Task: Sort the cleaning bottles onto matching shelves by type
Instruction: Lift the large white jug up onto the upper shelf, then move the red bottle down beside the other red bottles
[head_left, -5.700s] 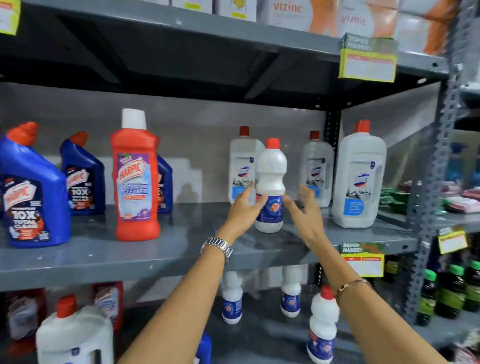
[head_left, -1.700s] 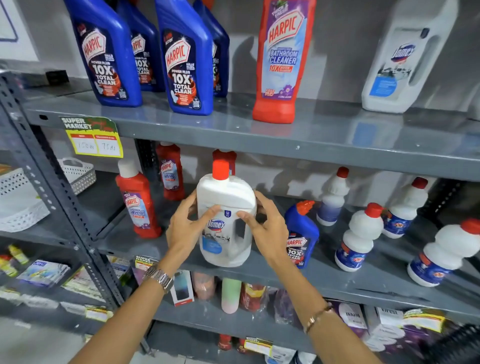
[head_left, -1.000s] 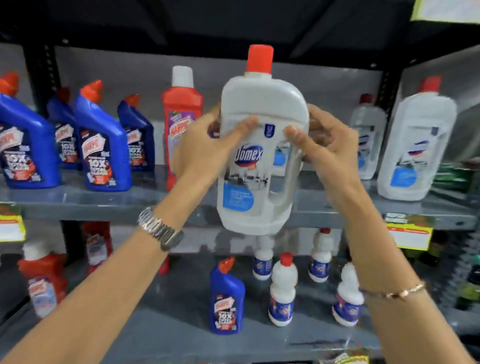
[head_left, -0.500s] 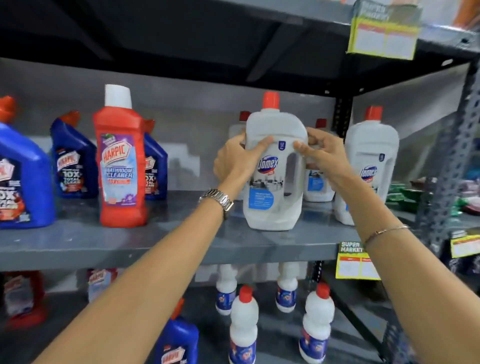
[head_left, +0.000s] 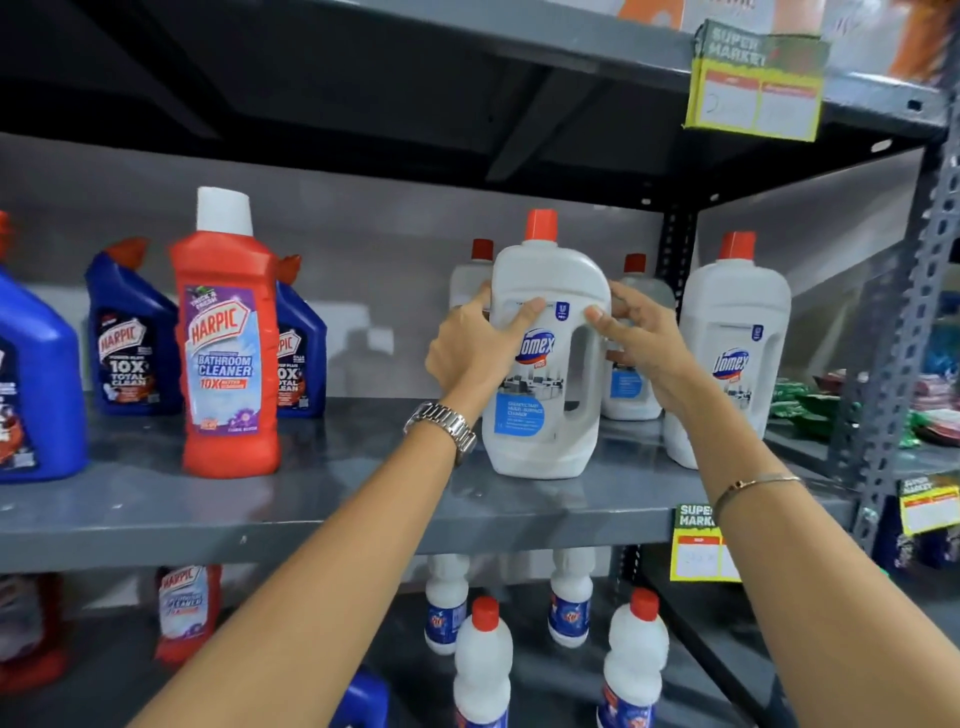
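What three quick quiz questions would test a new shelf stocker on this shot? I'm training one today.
1. True or false: the white Domex bottle between the hands stands on the middle shelf.
2. Which hand wears the watch?
3. Cap colour of the red Harpic Bathroom Cleaner: A red, B white, C blue?

Key: 1 true. 2 the left hand; the right hand has a bracelet. 3 B.
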